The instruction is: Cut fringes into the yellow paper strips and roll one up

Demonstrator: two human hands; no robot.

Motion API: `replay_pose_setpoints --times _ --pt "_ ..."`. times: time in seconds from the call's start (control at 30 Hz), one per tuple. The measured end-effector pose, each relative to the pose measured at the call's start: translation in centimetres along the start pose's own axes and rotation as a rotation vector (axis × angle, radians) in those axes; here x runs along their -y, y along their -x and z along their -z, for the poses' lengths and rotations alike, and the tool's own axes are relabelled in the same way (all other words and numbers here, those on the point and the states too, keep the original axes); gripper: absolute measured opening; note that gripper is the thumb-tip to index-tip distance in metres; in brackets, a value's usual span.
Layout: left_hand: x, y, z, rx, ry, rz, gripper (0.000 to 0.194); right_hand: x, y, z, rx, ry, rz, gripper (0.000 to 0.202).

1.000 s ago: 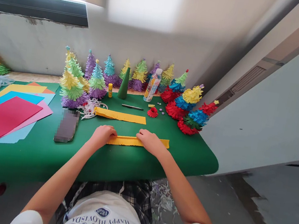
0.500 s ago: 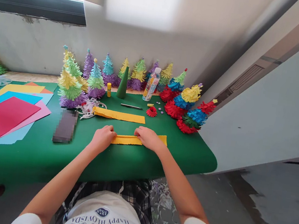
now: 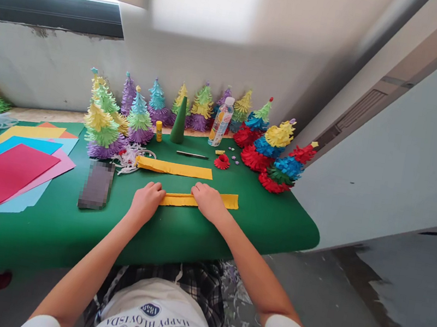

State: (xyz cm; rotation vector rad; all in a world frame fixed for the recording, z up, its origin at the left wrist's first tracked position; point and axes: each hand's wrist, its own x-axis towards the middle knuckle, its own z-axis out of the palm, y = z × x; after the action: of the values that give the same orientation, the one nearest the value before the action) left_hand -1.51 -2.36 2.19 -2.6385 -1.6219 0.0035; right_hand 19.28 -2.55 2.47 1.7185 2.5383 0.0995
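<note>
A yellow paper strip (image 3: 179,200) with a fringed lower edge and a folded upper edge lies across the green table near its front. My left hand (image 3: 147,201) is closed on the strip's left end, fingertips at the fold. Partway along, my right hand (image 3: 208,201) pinches the upper edge, and the strip's right end shows beyond it. A second yellow strip (image 3: 180,169) lies just behind, apart from both hands. Farther back stand a bare green paper cone (image 3: 179,124) and a glue stick (image 3: 159,131). A red fringed paper ring (image 3: 222,161) sits to their right.
Fringed paper trees (image 3: 105,129) line the back, with more trees (image 3: 282,168) at the right end. A plastic bottle (image 3: 220,122) and a pen (image 3: 192,155) are behind the strips. A phone (image 3: 96,185), paper scraps (image 3: 128,159) and coloured sheets (image 3: 6,168) lie left.
Both hands and the yellow strip have shifted slightly left. My right hand has moved a little left along the strip's upper edge.
</note>
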Motion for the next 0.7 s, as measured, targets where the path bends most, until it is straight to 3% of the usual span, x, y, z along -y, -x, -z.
replay_pose_setpoints --times 0.7 --pt "-0.9 0.3 -0.3 -0.035 -0.081 -0.088 0.036 1.6 0.2 -1.2 -0.111 0.083 -0.009 0.027"
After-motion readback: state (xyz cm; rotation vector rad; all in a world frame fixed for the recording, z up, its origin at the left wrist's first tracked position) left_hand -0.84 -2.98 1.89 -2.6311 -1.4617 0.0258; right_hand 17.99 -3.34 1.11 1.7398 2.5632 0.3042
